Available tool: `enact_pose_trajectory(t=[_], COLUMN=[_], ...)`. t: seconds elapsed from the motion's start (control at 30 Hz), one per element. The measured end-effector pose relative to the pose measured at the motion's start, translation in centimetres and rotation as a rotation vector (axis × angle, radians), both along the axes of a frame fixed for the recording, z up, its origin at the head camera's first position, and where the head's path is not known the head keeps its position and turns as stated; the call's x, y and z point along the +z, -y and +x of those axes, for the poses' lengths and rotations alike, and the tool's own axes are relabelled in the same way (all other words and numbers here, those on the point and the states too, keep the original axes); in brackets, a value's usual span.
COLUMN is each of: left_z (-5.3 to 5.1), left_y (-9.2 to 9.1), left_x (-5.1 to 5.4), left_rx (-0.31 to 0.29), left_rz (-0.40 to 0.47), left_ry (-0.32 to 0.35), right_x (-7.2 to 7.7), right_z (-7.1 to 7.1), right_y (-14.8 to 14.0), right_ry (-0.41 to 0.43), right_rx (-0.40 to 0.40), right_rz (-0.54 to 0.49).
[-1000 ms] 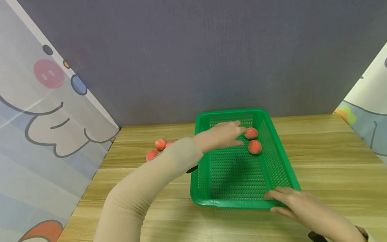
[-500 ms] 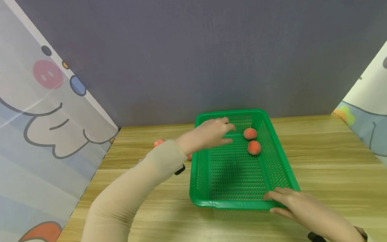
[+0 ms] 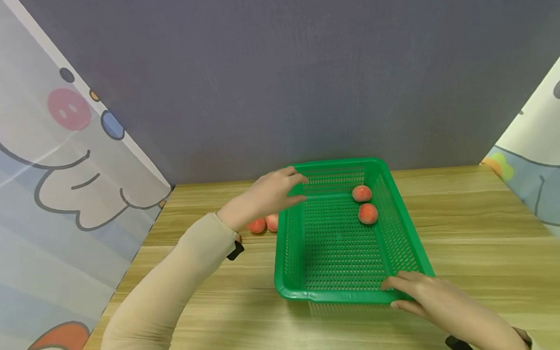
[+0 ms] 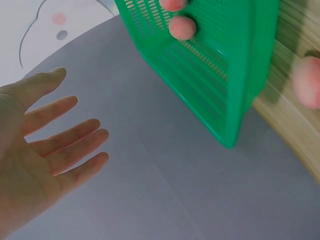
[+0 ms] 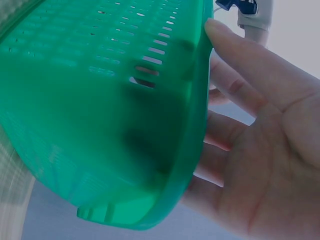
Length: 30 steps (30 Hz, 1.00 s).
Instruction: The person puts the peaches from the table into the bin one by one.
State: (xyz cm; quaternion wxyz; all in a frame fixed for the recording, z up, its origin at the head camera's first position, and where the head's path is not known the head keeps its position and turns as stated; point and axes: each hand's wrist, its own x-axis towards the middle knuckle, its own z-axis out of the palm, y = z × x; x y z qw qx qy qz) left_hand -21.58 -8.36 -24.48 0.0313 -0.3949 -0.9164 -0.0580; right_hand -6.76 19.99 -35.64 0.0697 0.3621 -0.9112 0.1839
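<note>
A green perforated basket stands on the wooden table, with two peaches inside near its right wall. My left hand hovers over the basket's back left rim, fingers spread and holding nothing; the left wrist view shows the empty palm. At the near right corner my right hand grips the rim, thumb outside and fingers over the edge, as the right wrist view shows of the hand and basket wall.
Outside the basket's left wall lie peaches, partly covered by the left arm. A dark grey panel rises behind the table, and cartoon-printed sheets stand at both sides.
My left hand has moved left, away from the two peaches in the basket, to the left rim. My right hand has stayed on the corner, and the basket has barely moved.
</note>
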Motion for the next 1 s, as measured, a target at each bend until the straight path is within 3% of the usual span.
enact_pose_trajectory(t=[0.47,0.67,0.83,1.0], left_z=[-0.2,-0.2,0.0,0.1], left_y=[5.0,6.5,7.5,8.4], left_x=[-2.1,-3.1,-4.3,-5.5], left_rx=[0.026,0.044,0.108,0.119], left_rz=[0.187,0.203,0.197,0.22], left_ry=[0.021,0.013,0.047,0.026], right_x=[0.1,0.2,0.1,0.0], right_z=[-0.1,-0.1,0.0,0.0], right_y=[-0.1,0.0,0.0,0.0], right_ry=[0.021,0.016,0.023,0.021], right_rx=[0.01,0.004,0.008,0.004], right_rz=[-0.008,-0.005,-0.01,-0.01])
